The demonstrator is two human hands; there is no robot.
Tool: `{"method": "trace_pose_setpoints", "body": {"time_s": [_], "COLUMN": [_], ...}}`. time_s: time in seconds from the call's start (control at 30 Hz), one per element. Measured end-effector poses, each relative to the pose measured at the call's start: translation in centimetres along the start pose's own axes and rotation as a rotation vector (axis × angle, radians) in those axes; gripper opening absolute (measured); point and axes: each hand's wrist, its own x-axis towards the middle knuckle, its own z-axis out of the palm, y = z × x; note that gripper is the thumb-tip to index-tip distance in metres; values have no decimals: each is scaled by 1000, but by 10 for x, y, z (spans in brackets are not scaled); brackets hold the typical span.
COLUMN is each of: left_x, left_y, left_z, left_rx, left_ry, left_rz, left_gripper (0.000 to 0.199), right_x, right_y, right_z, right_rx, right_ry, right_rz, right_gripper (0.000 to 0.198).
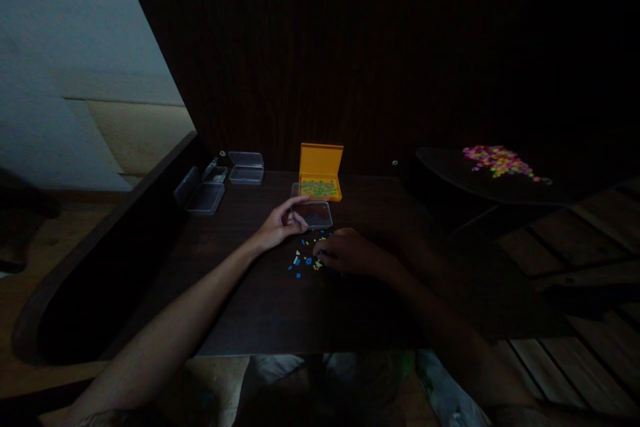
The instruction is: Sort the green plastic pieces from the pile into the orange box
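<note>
My left hand (pixel 279 225) grips the left end of a small clear plastic box (pixel 320 223), its lid raised, with dark reddish-brown contents. In front of the box, small blue, yellow and pale pieces (pixel 309 261) lie scattered on the dark table. Over the right part of these pieces is my right hand (pixel 350 252), fingers bent and pressed together near the tabletop. Shadow hides whatever is between its fingertips. Just behind the clear box stands an open yellow case (pixel 321 163) with many small green pieces in its base.
Open clear boxes stand at the back left, one box (pixel 247 170) by the back panel and another box (pixel 203 199) nearer the side panel (pixel 115 240). At right, a pile of pink, red and yellow pieces (pixel 500 161) lies on a dark raised surface. The light is dim.
</note>
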Motion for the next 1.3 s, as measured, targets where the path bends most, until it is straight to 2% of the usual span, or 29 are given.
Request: {"method": "trace_pose_setpoints", "body": {"time_s": [0.23, 0.4, 1.3], "left_x": [1, 0, 0], "left_y": [-2, -1, 4], "left_z": [-1, 0, 1], "left_rx": [6, 12, -10], "left_ry": [-8, -9, 3], "left_rz": [4, 8, -11], "left_gripper": [70, 71, 74], "right_x": [2, 1, -1], "right_y": [-5, -7, 0], "right_z": [1, -1, 7], "right_rx": [-32, 6, 79], "right_ry": [-10, -18, -15], "right_rz": [34, 9, 7], "right_gripper": [22, 21, 23]}}
